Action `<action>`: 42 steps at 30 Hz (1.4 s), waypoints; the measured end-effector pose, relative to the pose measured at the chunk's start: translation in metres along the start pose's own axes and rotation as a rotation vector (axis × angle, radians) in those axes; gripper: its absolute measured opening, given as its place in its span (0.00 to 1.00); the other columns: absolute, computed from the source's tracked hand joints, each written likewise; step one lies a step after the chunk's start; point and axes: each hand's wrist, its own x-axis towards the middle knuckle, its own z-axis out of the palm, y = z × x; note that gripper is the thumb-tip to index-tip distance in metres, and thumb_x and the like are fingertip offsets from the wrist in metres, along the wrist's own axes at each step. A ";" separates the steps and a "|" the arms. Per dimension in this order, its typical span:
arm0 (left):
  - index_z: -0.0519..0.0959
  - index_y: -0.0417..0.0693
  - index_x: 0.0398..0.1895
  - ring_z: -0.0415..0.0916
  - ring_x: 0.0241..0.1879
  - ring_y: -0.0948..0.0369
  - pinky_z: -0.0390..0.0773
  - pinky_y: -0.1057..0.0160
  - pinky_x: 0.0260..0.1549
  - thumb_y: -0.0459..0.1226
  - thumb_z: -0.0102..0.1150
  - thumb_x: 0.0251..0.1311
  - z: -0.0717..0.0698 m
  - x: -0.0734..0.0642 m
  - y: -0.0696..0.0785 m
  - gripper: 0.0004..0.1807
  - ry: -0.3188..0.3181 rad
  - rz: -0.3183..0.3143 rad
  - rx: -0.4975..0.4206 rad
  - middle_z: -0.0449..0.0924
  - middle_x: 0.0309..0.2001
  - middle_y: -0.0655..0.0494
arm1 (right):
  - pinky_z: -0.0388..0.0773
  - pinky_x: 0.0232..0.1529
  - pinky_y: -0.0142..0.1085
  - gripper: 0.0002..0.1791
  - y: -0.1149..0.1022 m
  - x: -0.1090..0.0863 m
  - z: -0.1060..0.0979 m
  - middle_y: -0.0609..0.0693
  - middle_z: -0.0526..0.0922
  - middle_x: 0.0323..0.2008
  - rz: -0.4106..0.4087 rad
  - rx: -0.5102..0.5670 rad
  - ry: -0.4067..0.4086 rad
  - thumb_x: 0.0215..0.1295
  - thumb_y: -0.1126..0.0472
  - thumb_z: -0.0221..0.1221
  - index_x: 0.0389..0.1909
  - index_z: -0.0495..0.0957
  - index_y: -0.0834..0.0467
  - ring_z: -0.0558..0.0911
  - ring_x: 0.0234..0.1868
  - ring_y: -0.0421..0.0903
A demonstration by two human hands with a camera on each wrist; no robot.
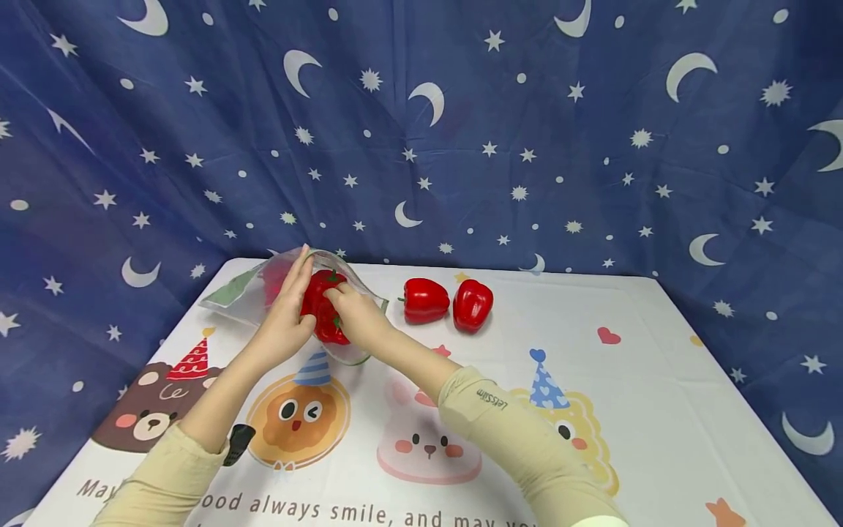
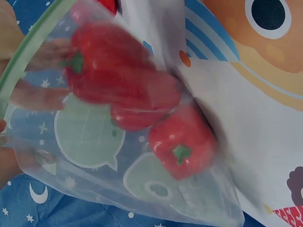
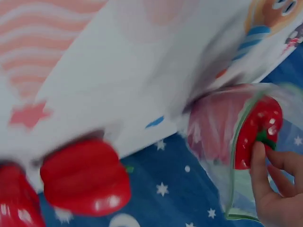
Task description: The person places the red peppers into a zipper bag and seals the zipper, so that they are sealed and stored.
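Starry blue backdrop (image 1: 461, 132), cartoon tablecloth (image 1: 560, 315), left fingers (image 1: 298, 277) straight against bag (image 1: 238, 287), right fingers (image 3: 286, 161) pinching red pepper (image 3: 247, 135)

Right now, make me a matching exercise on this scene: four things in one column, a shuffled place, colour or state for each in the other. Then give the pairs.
Things
1. Plastic bag
2. Right hand
3. Backdrop
4. Loose pepper nearer the bag

Places, colours, states
A. Dark blue, patterned in white
B. On the white tablecloth, green stem toward the bag
C. See-through, with peppers inside
D. At the bag's mouth, fingers on a red pepper

Pairs
1-C, 2-D, 3-A, 4-B
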 end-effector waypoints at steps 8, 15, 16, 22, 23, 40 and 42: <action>0.39 0.34 0.73 0.36 0.74 0.46 0.64 0.40 0.60 0.17 0.40 0.47 -0.003 0.006 -0.001 0.46 0.056 -0.027 -0.047 0.29 0.76 0.49 | 0.76 0.51 0.25 0.21 0.004 -0.013 -0.013 0.51 0.80 0.50 -0.047 0.129 -0.081 0.58 0.72 0.57 0.54 0.76 0.59 0.79 0.52 0.43; 0.39 0.36 0.74 0.37 0.74 0.47 0.61 0.41 0.62 0.17 0.41 0.49 -0.005 0.009 0.000 0.46 0.051 -0.054 -0.072 0.28 0.76 0.52 | 0.81 0.42 0.29 0.16 0.023 -0.043 -0.036 0.53 0.83 0.44 -0.089 0.217 0.121 0.58 0.71 0.57 0.48 0.78 0.60 0.83 0.39 0.45; 0.40 0.36 0.74 0.38 0.74 0.47 0.63 0.43 0.62 0.17 0.42 0.49 -0.005 0.008 0.000 0.46 0.051 -0.056 -0.067 0.28 0.76 0.52 | 0.81 0.41 0.29 0.15 0.029 -0.046 -0.037 0.53 0.83 0.42 -0.085 0.216 0.150 0.58 0.71 0.57 0.47 0.78 0.60 0.83 0.38 0.44; 0.43 0.36 0.73 0.44 0.73 0.46 0.76 0.58 0.54 0.17 0.42 0.50 -0.007 0.004 -0.003 0.44 0.076 -0.046 -0.021 0.33 0.77 0.51 | 0.81 0.41 0.34 0.14 0.069 -0.058 -0.040 0.53 0.83 0.38 0.068 0.173 0.158 0.58 0.69 0.58 0.46 0.79 0.59 0.82 0.36 0.46; 0.44 0.35 0.73 0.44 0.73 0.46 0.74 0.57 0.56 0.17 0.41 0.50 -0.008 0.004 -0.003 0.43 0.082 -0.038 -0.020 0.34 0.77 0.51 | 0.81 0.42 0.35 0.14 0.075 -0.059 -0.041 0.54 0.83 0.39 0.100 0.167 0.140 0.58 0.69 0.59 0.47 0.78 0.60 0.82 0.37 0.47; 0.56 0.29 0.68 0.67 0.50 0.48 0.60 0.73 0.16 0.18 0.42 0.49 -0.019 -0.007 -0.005 0.37 0.112 0.064 0.061 0.46 0.74 0.43 | 0.77 0.51 0.53 0.23 0.158 -0.072 -0.050 0.60 0.77 0.53 0.306 -0.024 -0.112 0.56 0.68 0.58 0.56 0.74 0.60 0.76 0.52 0.60; 0.55 0.29 0.69 0.66 0.57 0.46 0.63 0.77 0.21 0.17 0.41 0.48 -0.019 -0.007 -0.006 0.38 0.098 0.066 0.082 0.46 0.74 0.43 | 0.73 0.54 0.59 0.27 0.165 -0.073 -0.050 0.61 0.73 0.58 0.330 -0.026 -0.158 0.55 0.68 0.59 0.59 0.72 0.59 0.72 0.57 0.63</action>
